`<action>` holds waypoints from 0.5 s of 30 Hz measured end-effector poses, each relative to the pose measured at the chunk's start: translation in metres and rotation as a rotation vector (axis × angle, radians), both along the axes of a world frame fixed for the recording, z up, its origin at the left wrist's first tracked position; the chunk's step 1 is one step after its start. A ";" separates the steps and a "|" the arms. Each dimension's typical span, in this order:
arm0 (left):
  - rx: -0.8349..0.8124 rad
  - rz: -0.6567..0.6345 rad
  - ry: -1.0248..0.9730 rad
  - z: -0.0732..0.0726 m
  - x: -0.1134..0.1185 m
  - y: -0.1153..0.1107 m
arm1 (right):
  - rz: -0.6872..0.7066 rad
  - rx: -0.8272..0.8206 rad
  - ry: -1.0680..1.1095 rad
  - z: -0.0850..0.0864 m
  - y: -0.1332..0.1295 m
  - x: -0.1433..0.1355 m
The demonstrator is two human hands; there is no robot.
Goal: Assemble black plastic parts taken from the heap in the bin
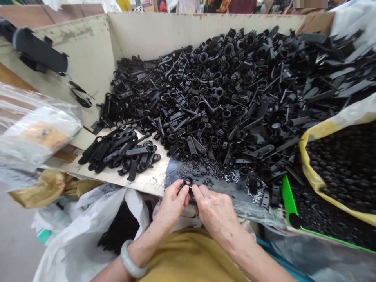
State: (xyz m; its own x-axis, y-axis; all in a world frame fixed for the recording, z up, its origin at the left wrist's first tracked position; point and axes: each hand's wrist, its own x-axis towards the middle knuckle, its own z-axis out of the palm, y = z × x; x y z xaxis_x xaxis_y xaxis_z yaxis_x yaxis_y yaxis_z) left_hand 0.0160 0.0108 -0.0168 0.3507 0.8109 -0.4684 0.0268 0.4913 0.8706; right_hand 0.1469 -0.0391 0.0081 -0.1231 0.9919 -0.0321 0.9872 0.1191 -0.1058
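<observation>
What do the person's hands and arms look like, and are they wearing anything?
The left hand and the right hand wear no gloves. A smooth, rounded, pale grey-green bangle circles the left wrist; the right wrist has nothing on it. No sleeves show.

Left hand: [176, 197] back turned up and outward, fingers curled, thumb pressed toward the index fingertip in a pinch.
Right hand: [216, 207] knuckles up, fingers bent and bunched, tips directed toward the left thumb.
Spacing: fingertips of the two hands nearly meeting, palms apart.
Left forearm: [147, 244] rises from lower left, slanting inward to its hand.
Right forearm: [258, 252] rises from lower right, slanting inward; bare.
Left wrist: [135, 253] encircled by a pale bangle [131, 262], well behind the hand.
</observation>
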 end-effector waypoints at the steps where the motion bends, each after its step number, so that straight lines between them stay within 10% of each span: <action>1: 0.002 0.006 -0.004 0.000 0.001 -0.001 | 0.000 -0.035 -0.003 0.003 0.002 -0.001; 15: 0.112 0.051 0.065 -0.009 0.000 0.001 | -0.043 -0.205 0.048 0.021 0.012 -0.013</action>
